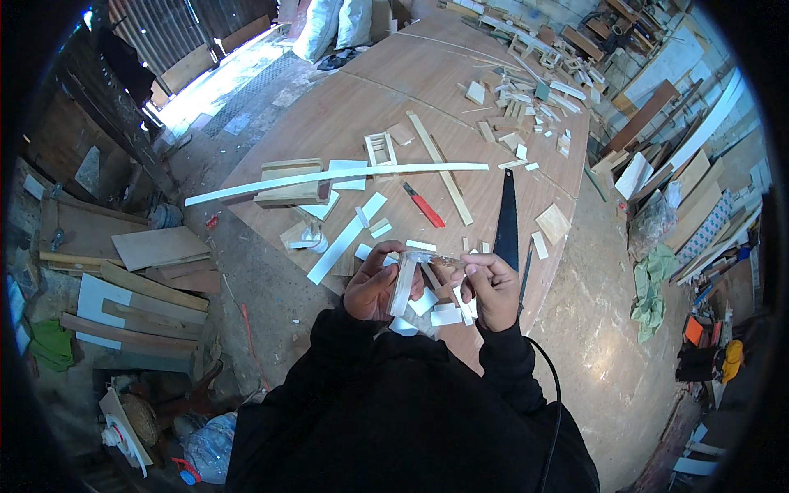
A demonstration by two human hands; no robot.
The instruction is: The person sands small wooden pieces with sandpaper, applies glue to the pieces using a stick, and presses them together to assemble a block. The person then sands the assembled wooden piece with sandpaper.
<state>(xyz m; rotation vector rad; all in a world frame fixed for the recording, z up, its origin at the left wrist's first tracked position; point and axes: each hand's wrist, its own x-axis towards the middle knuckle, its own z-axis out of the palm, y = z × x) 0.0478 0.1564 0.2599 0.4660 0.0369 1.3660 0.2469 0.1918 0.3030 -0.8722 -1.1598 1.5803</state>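
Close to my body, my left hand (367, 289) is closed around a small pale wooden piece (401, 284), held on edge above the table. My right hand (494, 289) pinches a thin, partly see-through stick-like tool (445, 260). Its far end meets the top of the wooden piece; its exact kind is too small to make out. Below and around both hands lie several small white-faced wood offcuts (446, 315). A small clear jar (310, 238) with whitish contents stands left of my left hand.
On the table (362, 99) lie a red utility knife (424, 205), a dark saw blade (508, 215), a long white strip (337, 174) across a wooden box (288, 194), and a small wooden frame (380, 151). Wood scraps (526, 103) cover the far right. Boards (136, 304) crowd the left floor.
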